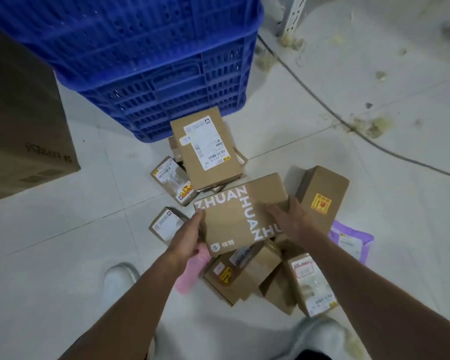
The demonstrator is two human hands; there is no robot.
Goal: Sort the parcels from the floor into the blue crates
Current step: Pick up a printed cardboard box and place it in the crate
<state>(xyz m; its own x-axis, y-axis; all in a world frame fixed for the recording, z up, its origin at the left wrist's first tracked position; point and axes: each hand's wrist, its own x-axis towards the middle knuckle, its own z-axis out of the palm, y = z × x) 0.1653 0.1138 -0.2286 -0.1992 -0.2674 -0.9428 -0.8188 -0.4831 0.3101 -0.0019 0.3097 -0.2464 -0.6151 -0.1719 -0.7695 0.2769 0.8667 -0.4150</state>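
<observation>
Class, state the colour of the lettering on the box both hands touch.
White lettering on a brown box; seen best in the head view.

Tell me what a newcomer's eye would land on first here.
The big blue perforated plastic crate fills the top left of the view. At centre, the left hand and right hand grip a brown cardboard box with white ZHUAN lettering over a heap of smaller brown parcels; a purple mailer bag peeks out at its right.

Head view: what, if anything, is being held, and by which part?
The ZHUAN box is held between both hands. The left hand grips its left edge, and the right hand grips its right end.
</observation>
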